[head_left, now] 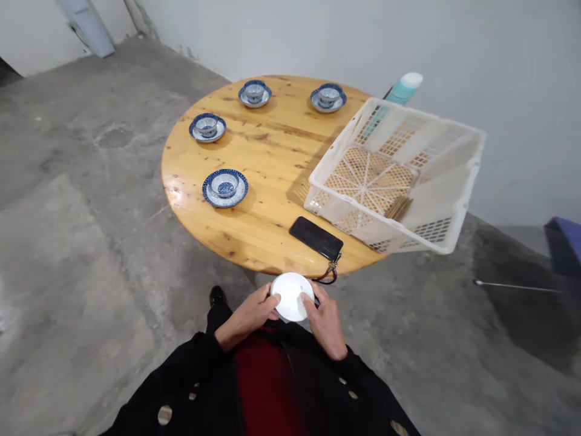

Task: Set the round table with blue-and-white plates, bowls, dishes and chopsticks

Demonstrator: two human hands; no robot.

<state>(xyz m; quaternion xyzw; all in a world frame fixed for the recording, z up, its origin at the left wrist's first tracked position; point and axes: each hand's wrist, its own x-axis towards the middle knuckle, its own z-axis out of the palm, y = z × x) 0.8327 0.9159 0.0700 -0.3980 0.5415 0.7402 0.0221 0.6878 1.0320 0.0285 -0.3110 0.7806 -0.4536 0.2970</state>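
Note:
A small white round dish is held at my waist, just off the near edge of the wooden table. My left hand grips its left rim, thumb on the top face. On the opposite rim, my right hand is closed in the same way. The fingers under the dish are hidden, so I cannot tell whether more than one is stacked. Nearest on the tabletop are a black phone and its dark red strap, which hangs over the edge.
Along the table's left and far sides stand several blue-and-white plates, each with a glass bowl on it. A large white plastic basket overhangs the right edge, with brown flat pieces inside. Behind it rises a turquoise bottle with a white top.

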